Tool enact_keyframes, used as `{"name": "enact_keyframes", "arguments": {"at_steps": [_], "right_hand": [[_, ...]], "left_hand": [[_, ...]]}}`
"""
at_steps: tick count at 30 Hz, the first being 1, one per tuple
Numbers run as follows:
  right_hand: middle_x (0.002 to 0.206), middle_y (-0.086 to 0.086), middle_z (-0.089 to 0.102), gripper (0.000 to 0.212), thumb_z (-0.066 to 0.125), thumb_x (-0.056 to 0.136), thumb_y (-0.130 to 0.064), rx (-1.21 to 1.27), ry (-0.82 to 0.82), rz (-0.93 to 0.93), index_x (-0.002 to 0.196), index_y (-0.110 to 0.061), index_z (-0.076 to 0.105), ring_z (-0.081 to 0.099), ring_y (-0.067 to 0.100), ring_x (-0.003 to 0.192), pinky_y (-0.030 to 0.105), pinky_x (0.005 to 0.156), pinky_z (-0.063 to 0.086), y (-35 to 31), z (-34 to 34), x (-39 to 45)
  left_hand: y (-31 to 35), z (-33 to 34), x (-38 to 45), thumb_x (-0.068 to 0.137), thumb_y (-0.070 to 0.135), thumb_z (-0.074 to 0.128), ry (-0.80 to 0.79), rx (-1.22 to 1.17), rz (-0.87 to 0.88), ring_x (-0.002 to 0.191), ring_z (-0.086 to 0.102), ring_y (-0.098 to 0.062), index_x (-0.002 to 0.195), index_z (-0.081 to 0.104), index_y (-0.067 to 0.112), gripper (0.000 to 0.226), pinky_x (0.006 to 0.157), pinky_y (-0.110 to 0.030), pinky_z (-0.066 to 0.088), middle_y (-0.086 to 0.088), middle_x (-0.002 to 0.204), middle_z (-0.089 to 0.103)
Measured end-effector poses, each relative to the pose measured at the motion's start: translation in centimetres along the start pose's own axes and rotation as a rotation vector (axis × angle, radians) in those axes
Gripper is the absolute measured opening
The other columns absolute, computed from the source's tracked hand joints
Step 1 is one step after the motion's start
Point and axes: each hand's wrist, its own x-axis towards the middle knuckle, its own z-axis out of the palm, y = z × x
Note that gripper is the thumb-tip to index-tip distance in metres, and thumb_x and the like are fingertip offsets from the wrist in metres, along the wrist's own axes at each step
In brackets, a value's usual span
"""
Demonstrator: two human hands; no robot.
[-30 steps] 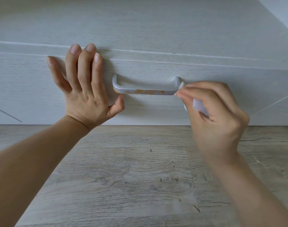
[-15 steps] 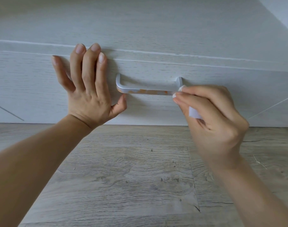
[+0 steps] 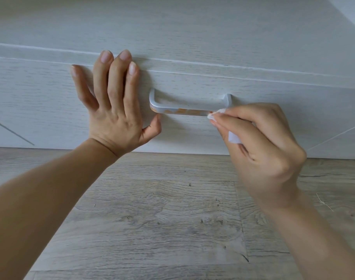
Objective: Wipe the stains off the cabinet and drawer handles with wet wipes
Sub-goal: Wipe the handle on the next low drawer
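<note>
Closest to the camera is just the grey wood-grain floor (image 3: 152, 219) with both forearms reaching over it, so nothing there gets in the way. Next up is the right hand (image 3: 261, 146), fingers curled and pinching a folded wet wipe (image 3: 217, 114), with a corner of it poking out lower down by the palm. The wipe's tip is touching the right end of the drawer handle (image 3: 184, 109), a silver bar sitting low on the pale drawer front (image 3: 51, 102). The left hand (image 3: 114, 106) is flat on the drawer front just beside the handle's left end, fingers straight and spread, holding nothing, thumb tucked right under the handle's left corner. The orange stains (image 3: 182, 112) run along the front edge of the bar, and most look untouched to me, so I'd say this handle is barely started. My advice: keep that left hand braced so the drawer doesn't rattle, wrap the wipe around the bar instead of dabbing with the tip, then drag firmly from right to left in one pass. Refold to a clean face before going again, or you'll just smear orange around. Can't see the bar's back side, so check it too.
</note>
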Motion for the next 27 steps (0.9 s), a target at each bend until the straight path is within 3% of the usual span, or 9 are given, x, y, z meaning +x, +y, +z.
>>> {"name": "enact_keyframes", "arguments": {"at_steps": [6, 13, 17, 22, 27], "right_hand": [[0.079, 0.017, 0.068, 0.004, 0.07, 0.081, 0.013, 0.008, 0.021, -0.041, 0.081, 0.009, 0.072, 0.061, 0.031, 0.07, 0.029, 0.073, 0.051, -0.5, 0.7, 0.8], [0.081, 0.015, 0.069, 0.005, 0.069, 0.083, 0.01, 0.025, -0.024, -0.008, 0.082, 0.007, 0.073, 0.058, 0.029, 0.073, 0.024, 0.076, 0.049, -0.5, 0.5, 0.8], [0.082, 0.015, 0.068, 0.002, 0.071, 0.083, 0.007, 0.056, -0.013, 0.07, 0.083, 0.006, 0.073, 0.061, 0.031, 0.071, 0.024, 0.074, 0.049, -0.7, 0.4, 0.8], [0.085, 0.005, 0.06, 0.007, 0.072, 0.084, 0.003, 0.059, 0.018, 0.139, 0.091, 0.004, 0.072, 0.063, 0.03, 0.072, 0.029, 0.068, 0.05, -1.1, -0.1, 0.2], [0.086, 0.008, 0.061, 0.011, 0.071, 0.085, 0.001, 0.025, -0.006, 0.133, 0.095, 0.006, 0.07, 0.064, 0.027, 0.074, 0.022, 0.075, 0.049, -0.8, -0.5, -0.2]], "left_hand": [[0.0, -0.1, 0.1, 0.076, 0.049, 0.043, -0.002, 0.008, 0.001, 0.121, 0.025, -0.047, 0.13, 0.029, -0.007, 0.079, 0.086, -0.073, 0.014, -0.024, 0.133, 0.025], [0.0, 0.1, 0.1, 0.078, 0.049, 0.042, -0.016, 0.0, -0.019, 0.121, 0.024, -0.047, 0.131, 0.029, -0.006, 0.078, 0.086, -0.074, 0.016, -0.023, 0.133, 0.025], [-0.1, 0.2, -0.1, 0.078, 0.05, 0.042, -0.019, 0.039, -0.026, 0.123, 0.026, -0.045, 0.132, 0.028, -0.006, 0.079, 0.095, -0.07, 0.017, -0.023, 0.134, 0.026], [-0.1, 0.2, -0.2, 0.082, 0.052, 0.041, -0.015, 0.031, -0.012, 0.132, 0.012, -0.036, 0.136, 0.021, 0.0, 0.078, 0.113, -0.049, -0.008, -0.021, 0.136, 0.023], [-0.1, 0.2, -0.2, 0.08, 0.052, 0.043, -0.023, 0.046, -0.013, 0.133, 0.01, -0.033, 0.137, 0.019, 0.001, 0.08, 0.114, -0.045, -0.011, -0.02, 0.137, 0.023]]}}
